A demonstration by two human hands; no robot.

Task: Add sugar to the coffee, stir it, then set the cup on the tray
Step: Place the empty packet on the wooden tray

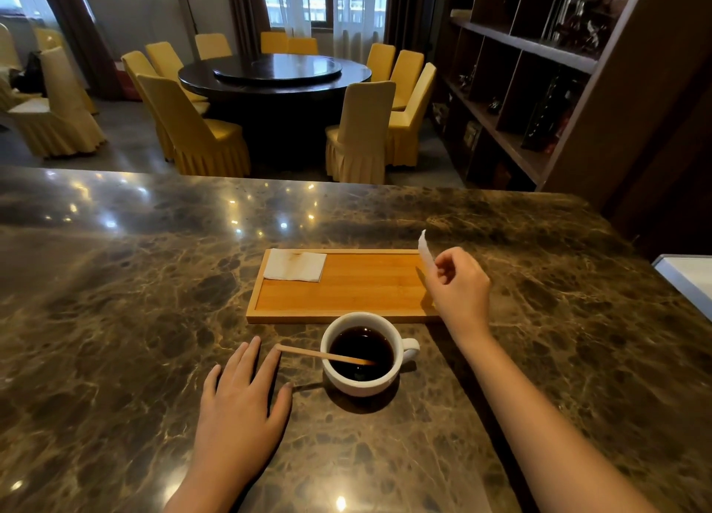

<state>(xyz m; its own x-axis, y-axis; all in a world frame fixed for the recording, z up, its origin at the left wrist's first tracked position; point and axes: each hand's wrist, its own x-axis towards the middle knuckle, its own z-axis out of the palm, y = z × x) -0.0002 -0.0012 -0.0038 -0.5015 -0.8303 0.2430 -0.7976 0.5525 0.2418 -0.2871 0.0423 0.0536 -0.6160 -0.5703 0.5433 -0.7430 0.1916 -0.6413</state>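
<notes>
A white cup (348, 382) of black coffee stands on the marble counter, its handle pointing right. A wooden stir stick (308, 354) leans in it, its free end sticking out to the left. Just behind the cup lies a wooden tray (358, 287) with a folded white napkin (296, 265) in its far left corner. My right hand (460, 287) hovers over the tray's right end and pinches a white sugar packet (425, 248) upright between thumb and fingers. My left hand (240, 401) rests flat on the counter left of the cup, fingers spread, close to the stick's tip.
The brown marble counter (135, 300) stretches wide to the left and far side. A white-edged object (685, 281) sits at the right edge. Beyond the counter stand a round dark table (275, 75) with yellow-covered chairs and a dark shelf unit (539, 89).
</notes>
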